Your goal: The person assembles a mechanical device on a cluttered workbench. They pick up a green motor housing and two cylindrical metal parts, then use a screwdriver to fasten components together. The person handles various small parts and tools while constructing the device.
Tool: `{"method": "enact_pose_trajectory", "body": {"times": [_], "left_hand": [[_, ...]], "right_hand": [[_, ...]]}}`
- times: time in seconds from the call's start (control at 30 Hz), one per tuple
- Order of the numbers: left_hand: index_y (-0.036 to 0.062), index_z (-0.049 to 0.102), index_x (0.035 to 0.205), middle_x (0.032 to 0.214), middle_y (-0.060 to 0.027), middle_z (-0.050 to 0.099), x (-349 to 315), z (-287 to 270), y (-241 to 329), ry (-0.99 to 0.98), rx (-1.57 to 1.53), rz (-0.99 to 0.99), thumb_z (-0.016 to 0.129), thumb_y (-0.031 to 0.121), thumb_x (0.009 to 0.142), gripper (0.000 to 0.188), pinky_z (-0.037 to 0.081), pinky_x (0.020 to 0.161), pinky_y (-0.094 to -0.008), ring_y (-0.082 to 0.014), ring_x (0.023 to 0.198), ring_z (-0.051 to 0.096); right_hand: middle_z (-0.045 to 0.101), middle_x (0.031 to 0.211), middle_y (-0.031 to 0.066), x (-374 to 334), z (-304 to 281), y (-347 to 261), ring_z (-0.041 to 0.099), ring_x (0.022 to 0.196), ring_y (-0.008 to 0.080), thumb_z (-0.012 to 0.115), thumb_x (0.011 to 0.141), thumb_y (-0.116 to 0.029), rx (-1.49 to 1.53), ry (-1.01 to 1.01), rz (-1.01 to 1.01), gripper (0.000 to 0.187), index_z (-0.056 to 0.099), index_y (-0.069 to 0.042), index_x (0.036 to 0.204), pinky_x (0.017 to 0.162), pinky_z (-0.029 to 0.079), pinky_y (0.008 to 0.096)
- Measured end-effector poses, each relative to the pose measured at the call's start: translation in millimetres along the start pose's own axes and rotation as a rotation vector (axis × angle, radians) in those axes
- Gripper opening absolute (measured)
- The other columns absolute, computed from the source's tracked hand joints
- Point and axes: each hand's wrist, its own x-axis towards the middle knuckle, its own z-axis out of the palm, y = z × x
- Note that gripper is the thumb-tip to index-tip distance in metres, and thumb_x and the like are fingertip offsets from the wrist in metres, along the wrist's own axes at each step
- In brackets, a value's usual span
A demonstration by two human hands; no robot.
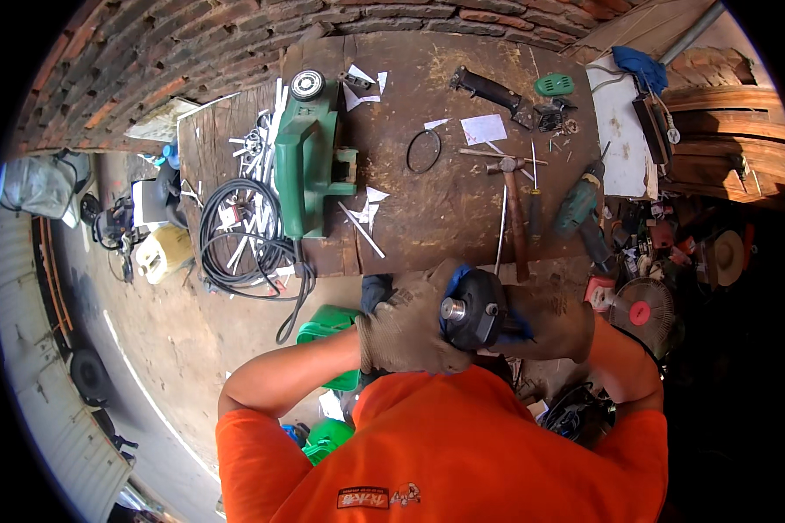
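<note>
Both my hands wear brown-grey work gloves and meet in front of my chest, just off the near edge of the wooden bench (392, 240). Between them is a black-and-blue power tool (481, 315) with a round silver metal spindle facing up and left. My left hand (414, 324) is closed against the tool's left side, fingers curling over its far end. My right hand (551, 322) grips it from the right; some of its fingers are hidden behind the body. Beyond them, on the bench, lie a hammer (515, 213), a screwdriver (535, 176) and a black ring (424, 152).
A green electric planer (301, 179) stands on the bench's left, beside a coiled black cable (227, 228). A green drill (577, 207), a black handle (490, 92) and a green vented cover (554, 84) lie right. A fan (642, 312) stands right; a green bin (327, 324) sits below left.
</note>
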Motion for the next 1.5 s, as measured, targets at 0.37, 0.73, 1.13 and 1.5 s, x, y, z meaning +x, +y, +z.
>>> {"method": "enact_pose_trajectory", "body": {"times": [0.37, 0.73, 1.13, 1.5], "left_hand": [[0.0024, 0.048, 0.132, 0.112, -0.0179, 0.063, 1.9, -4.2, -13.2, 0.104, -0.093, 0.171, 0.091, 0.021, 0.056, 0.089, 0.052, 0.090, -0.0400, -0.0320, 0.102, 0.064], [-0.0003, 0.046, 0.127, 0.108, -0.0252, 0.064, 0.2, -12.1, 10.7, 0.029, 0.150, 0.061, 0.082, 0.027, 0.064, 0.077, 0.048, 0.095, -0.0459, -0.0436, 0.105, 0.062], [0.0028, 0.051, 0.128, 0.117, -0.0223, 0.061, -2.2, -8.2, 26.0, 0.109, 0.137, 0.041, 0.088, 0.021, 0.061, 0.078, 0.049, 0.096, -0.0459, -0.0394, 0.112, 0.060], [0.0041, 0.038, 0.145, 0.128, -0.0261, 0.052, -7.5, -11.4, 24.1, 0.102, 0.248, 0.272, 0.087, 0.033, 0.063, 0.100, 0.047, 0.101, -0.0494, -0.0448, 0.119, 0.055]], "right_hand": [[0.073, 0.094, 0.0155, -1.0, 38.5, 1.6, 0.073, 0.084, 0.0340, 0.081, 0.081, -0.032, 0.155, 0.230, 0.089, 0.058, 0.057, -0.005, 0.127, 0.074, 0.057, 0.0412], [0.072, 0.088, 0.0153, 3.8, 7.8, 11.5, 0.073, 0.081, 0.0332, 0.081, 0.080, -0.035, 0.016, 0.017, 0.047, 0.056, 0.060, -0.003, 0.122, 0.071, 0.057, 0.0409], [0.072, 0.094, 0.0152, 0.5, 39.2, 19.1, 0.074, 0.084, 0.0333, 0.086, 0.072, -0.035, 0.091, 0.406, -0.103, 0.059, 0.065, -0.002, 0.116, 0.072, 0.059, 0.0425], [0.074, 0.099, 0.0164, -4.9, 31.0, 14.0, 0.074, 0.091, 0.0307, 0.087, 0.071, -0.024, 0.133, 0.284, -0.217, 0.055, 0.066, 0.002, 0.115, 0.078, 0.058, 0.0397]]}}
